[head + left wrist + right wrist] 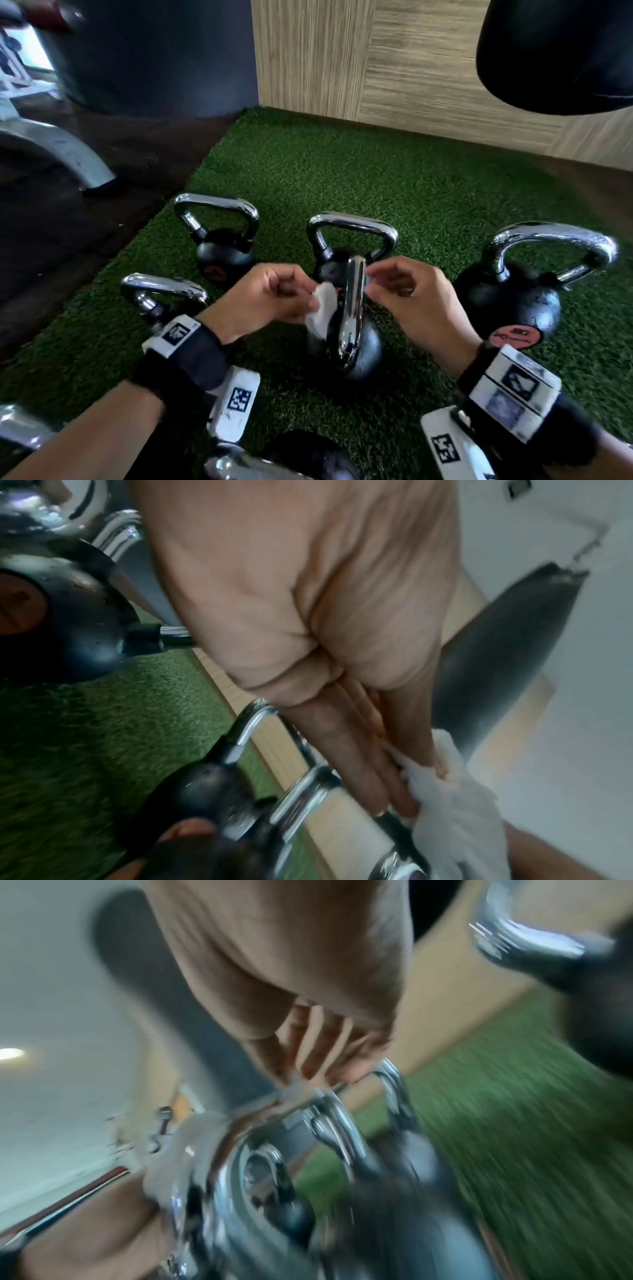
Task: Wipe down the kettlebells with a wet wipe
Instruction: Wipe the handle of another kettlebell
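Several black kettlebells with chrome handles stand on green turf. The nearest one sits between my hands, its handle seen edge-on. My left hand pinches a crumpled white wet wipe against the left side of that handle. The left wrist view has the fingers gripping the wipe beside the chrome bar. My right hand has curled fingers pinching the top of the handle. The right wrist view is blurred, with fingertips on the handle.
Other kettlebells stand at back left, directly behind, at the right, by my left wrist and at the bottom edge. A black punching bag hangs at top right. A grey machine leg stands left, off the turf.
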`<state>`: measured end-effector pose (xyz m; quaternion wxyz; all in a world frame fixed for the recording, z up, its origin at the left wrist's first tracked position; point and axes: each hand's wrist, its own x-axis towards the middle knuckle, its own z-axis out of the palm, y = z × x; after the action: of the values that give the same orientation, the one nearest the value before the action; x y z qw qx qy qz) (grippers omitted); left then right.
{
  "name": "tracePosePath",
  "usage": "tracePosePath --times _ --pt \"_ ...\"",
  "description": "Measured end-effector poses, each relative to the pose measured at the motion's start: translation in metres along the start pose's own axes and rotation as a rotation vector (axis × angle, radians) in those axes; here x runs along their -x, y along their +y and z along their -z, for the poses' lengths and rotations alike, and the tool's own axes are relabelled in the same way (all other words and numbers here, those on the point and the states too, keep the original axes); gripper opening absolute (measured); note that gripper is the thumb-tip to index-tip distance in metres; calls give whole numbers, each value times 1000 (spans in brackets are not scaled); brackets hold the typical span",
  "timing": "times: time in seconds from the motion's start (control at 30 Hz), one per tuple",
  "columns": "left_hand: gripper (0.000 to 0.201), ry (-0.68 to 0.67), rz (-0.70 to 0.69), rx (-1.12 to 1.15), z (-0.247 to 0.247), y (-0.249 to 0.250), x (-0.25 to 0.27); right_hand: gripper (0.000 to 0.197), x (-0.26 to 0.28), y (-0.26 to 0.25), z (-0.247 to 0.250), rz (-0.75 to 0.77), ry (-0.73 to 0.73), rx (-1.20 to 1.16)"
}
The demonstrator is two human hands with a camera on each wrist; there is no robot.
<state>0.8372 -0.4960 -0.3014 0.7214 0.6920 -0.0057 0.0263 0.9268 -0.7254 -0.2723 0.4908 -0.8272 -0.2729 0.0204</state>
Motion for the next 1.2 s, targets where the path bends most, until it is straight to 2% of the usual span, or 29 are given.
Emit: tracePosePath --times 0.13,0.23,0.4,0.53,0.6,0.67,0.7,0.77,0.8,0.83,0.87,0.93,1.0,1.1,1.2 --pt "15 1 -3 84 0 33 -10 42 6 -37 6 350 -99 120" --pt "21 -35 26 135 -9 41 -16 45 4 -41 2 387 -39 97" --pt "7 2 98 128 -20 37 -19 39 3 -34 -4 402 62 55" --pt "30 -36 177 112 -15 21 -19 28 1 -23 -5 288 88 -14" --pt "32 -31 203 80 -9 9 -22 26 -3 -10 -3 186 96 8" --pt "35 -24 206 -99 -3 -9 -26 25 -9 5 1 25 132 28" --pt "52 -46 225 -287 1 -20 -28 21 -12 14 1 -56 153 14" --pt "99 -203 262 -758 2 -39 -28 12 -16 31 -6 -185 176 -25" --pt "121 -298 244 -889 -3 -46 -27 9 -18 40 -13 -240 180 -30" --pt "137 -364 196 -926 -10 -54 -27 9 -19 49 -20 -289 181 -22" --pt "145 -378 128 -936 -19 -63 -27 12 -21 57 -28 -327 178 -6" --pt "148 -282 9 -1006 -36 -78 -27 18 -25 68 -41 -368 158 18" --pt "143 -181 -50 -1049 -41 -87 -27 20 -30 74 -49 -358 112 21" --pt "141 -154 -53 -1006 -35 -95 -27 22 -37 81 -53 -340 48 28" --pt "143 -151 -16 -1013 -29 -100 -31 24 -40 87 -55 -362 43 8"
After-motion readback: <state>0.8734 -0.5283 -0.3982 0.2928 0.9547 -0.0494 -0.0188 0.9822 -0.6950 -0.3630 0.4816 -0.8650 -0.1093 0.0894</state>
